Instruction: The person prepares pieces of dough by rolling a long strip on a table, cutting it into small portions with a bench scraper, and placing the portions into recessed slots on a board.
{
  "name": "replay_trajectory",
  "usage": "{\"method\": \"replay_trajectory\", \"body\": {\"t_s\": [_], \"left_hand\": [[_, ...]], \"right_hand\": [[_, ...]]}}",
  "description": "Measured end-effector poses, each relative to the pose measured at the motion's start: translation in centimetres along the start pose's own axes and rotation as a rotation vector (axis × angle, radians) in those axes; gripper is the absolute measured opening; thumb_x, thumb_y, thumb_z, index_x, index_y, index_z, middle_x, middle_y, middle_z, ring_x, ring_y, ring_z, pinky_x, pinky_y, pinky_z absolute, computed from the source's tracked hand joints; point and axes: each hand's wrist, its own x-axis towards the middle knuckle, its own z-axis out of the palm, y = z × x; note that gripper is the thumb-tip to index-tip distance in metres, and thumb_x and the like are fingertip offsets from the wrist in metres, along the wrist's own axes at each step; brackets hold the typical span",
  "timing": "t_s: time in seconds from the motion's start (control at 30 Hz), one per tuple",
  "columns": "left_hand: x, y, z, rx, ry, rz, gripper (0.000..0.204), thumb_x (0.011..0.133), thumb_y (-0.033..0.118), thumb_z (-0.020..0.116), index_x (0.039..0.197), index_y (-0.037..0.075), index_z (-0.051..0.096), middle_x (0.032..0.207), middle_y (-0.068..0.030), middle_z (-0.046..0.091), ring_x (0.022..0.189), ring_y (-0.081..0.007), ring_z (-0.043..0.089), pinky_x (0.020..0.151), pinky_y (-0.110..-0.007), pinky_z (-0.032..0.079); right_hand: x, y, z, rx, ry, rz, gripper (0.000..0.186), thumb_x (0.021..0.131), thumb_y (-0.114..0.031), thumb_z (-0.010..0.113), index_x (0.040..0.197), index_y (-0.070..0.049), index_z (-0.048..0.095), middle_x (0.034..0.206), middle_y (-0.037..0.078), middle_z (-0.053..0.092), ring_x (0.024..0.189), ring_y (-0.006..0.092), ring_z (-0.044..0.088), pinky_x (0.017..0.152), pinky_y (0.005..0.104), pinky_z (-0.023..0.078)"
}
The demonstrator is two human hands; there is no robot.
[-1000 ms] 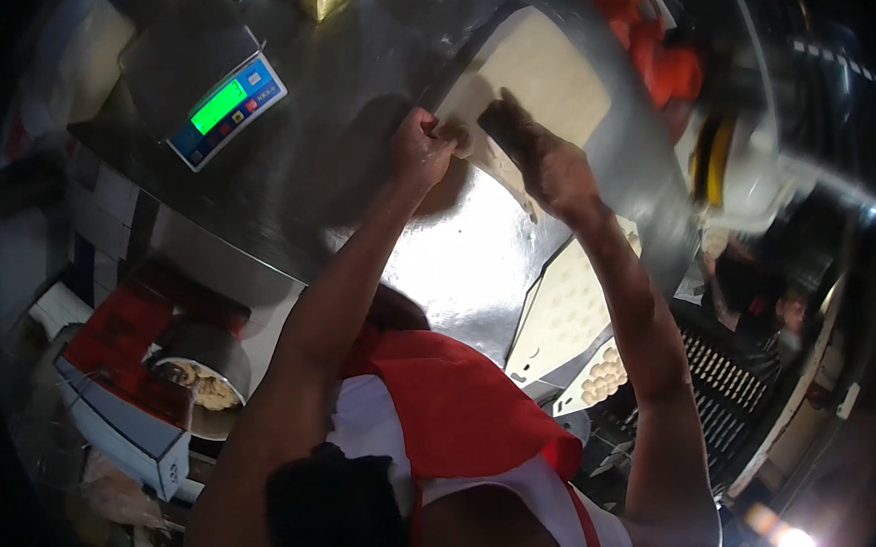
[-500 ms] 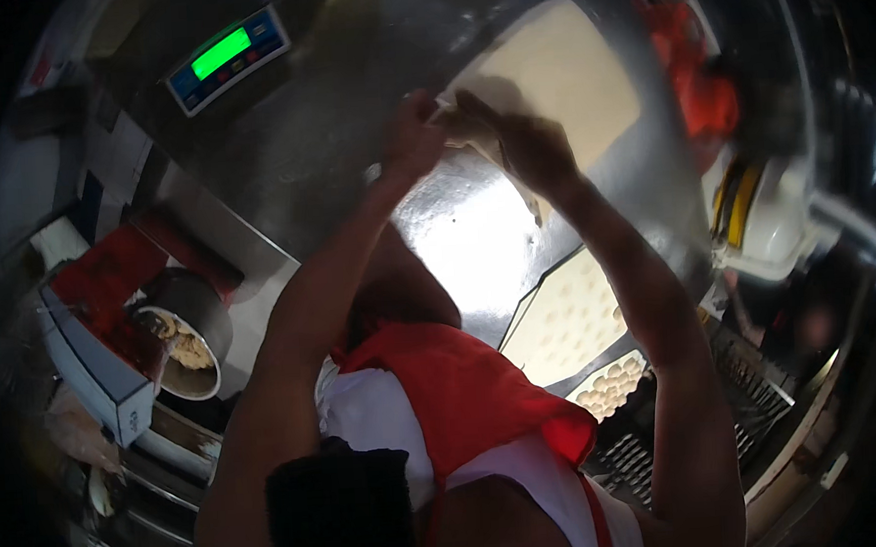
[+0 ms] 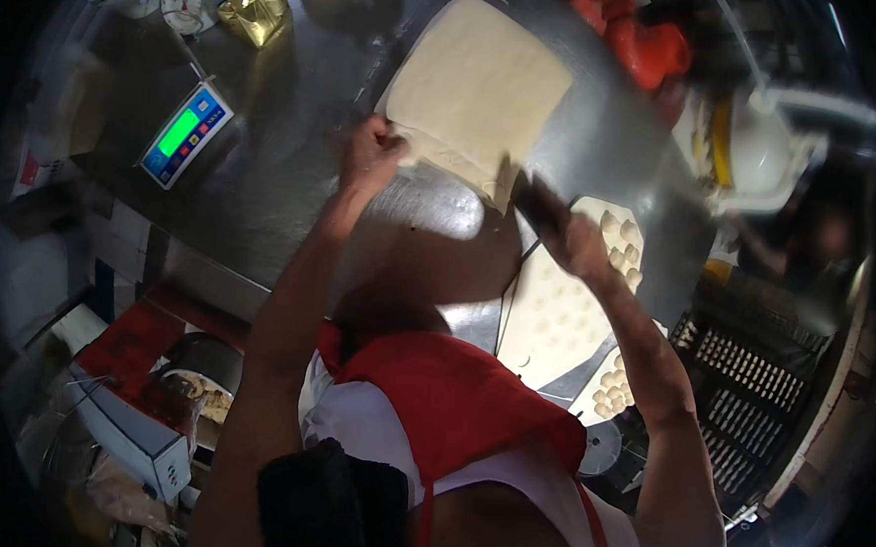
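Observation:
A large pale dough sheet lies flat on the steel table, a loose, narrow strip of dough along its near edge. My left hand is closed at the left end of that strip, pinching the dough there. Close to the strip's right end, my right hand grips a dark, flat tool; motion blur hides its exact kind. Below that hand is a pale board with faint round marks, several dough balls along its right side.
A digital scale with a green display sits on the steel table at left. Behind it is a gold foil packet. More dough balls lie on a second board. Red items stand far right; a metal pot is lower left.
My hands have moved apart: the left stays at the dough's near left, while the right has swung right and nearer with the dark tool. The whole view has turned and shifted.

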Motion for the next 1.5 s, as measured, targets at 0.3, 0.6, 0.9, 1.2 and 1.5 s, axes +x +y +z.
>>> {"method": "replay_trajectory", "body": {"t_s": [0.3,0.6,0.9,1.2,1.5], "left_hand": [[-13.9,-4.6,-8.8,0.126,0.008,0.128,0.031,0.088,0.015,0.079,0.113,0.003,0.066,0.106,-0.0153,0.072,0.103,-0.0283,0.068,0.094,-0.041,0.053],[-1.7,5.2,-2.1,0.02,0.24,0.275,0.029,0.091,0.008,0.076,0.12,0.004,0.071,0.118,-0.0168,0.076,0.114,-0.0351,0.072,0.101,-0.041,0.054],[-9.9,-0.2,-2.3,0.706,-0.09,0.713,0.047,0.099,0.024,0.072,0.143,0.01,0.062,0.141,-0.0157,0.066,0.13,-0.037,0.063,0.11,-0.048,0.049],[-5.3,3.2,-5.3,0.835,-0.641,0.636,0.045,0.099,0.021,0.067,0.143,0.015,0.061,0.131,-0.0134,0.067,0.115,-0.0389,0.068,0.096,-0.051,0.056],[-21.1,-5.5,-9.1,0.962,-0.436,0.818,0.066,0.093,0.021,0.074,0.156,0.016,0.054,0.153,-0.0153,0.05,0.144,-0.0377,0.045,0.122,-0.059,0.032]], "right_hand": [[9.5,9.1,2.4,0.239,0.414,0.234,0.057,0.097,-0.023,0.077,0.149,-0.006,0.06,0.115,0.017,0.077,0.098,0.0293,0.075,0.086,0.0403,0.059],[4.5,12.1,16.2,0.64,0.478,-0.147,0.046,0.108,-0.039,0.062,0.121,0.003,0.074,0.096,0.011,0.073,0.075,0.0158,0.066,0.069,0.0334,0.058],[-0.3,-3.1,18.4,0.255,0.297,0.222,0.077,0.083,-0.022,0.085,0.153,-0.01,0.055,0.13,0.021,0.061,0.126,0.0386,0.057,0.106,0.0452,0.05],[4.7,-5.6,17.2,-0.165,0.666,-0.056,0.036,0.085,-0.006,0.074,0.121,-0.004,0.071,0.113,0.02,0.068,0.104,0.0431,0.064,0.09,0.049,0.054],[-8.4,-13.3,29.8,-0.327,0.379,0.235,0.08,0.094,-0.021,0.067,0.169,-0.019,0.037,0.168,0.015,0.039,0.154,0.0402,0.036,0.128,0.0597,0.025]]}}
